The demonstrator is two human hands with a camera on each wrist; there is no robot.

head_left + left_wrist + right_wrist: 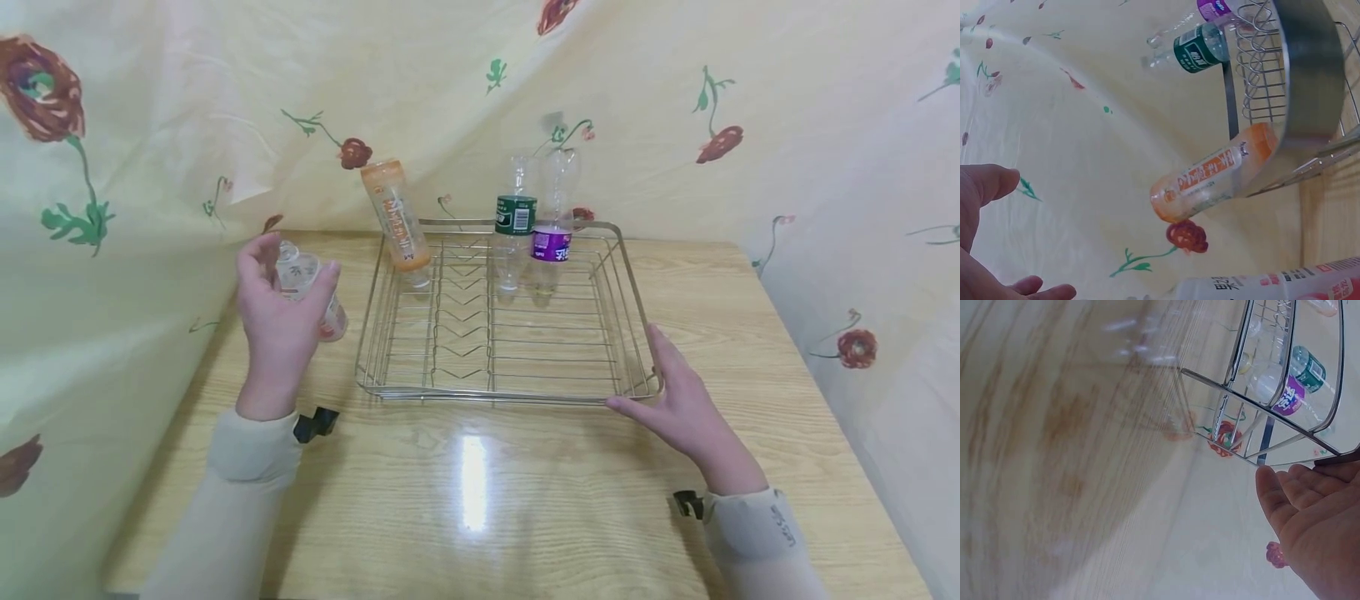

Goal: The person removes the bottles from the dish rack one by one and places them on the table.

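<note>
Head view: we list 1 pink-labelled clear plastic bottle, on light-wood desk, L of rect. silver metal wire rack. L hand: grip spread nr bottle, nothing held. R hand: grip spread at rack's nr R corner. Bottle, we judge: lightweight, thin-walled, slick; take mid-body, gently.

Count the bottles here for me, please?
4. In the rack: an orange bottle, a green-labelled bottle, a purple-labelled bottle. The fourth bottle is partly behind the left hand. Others could be hidden.
</note>
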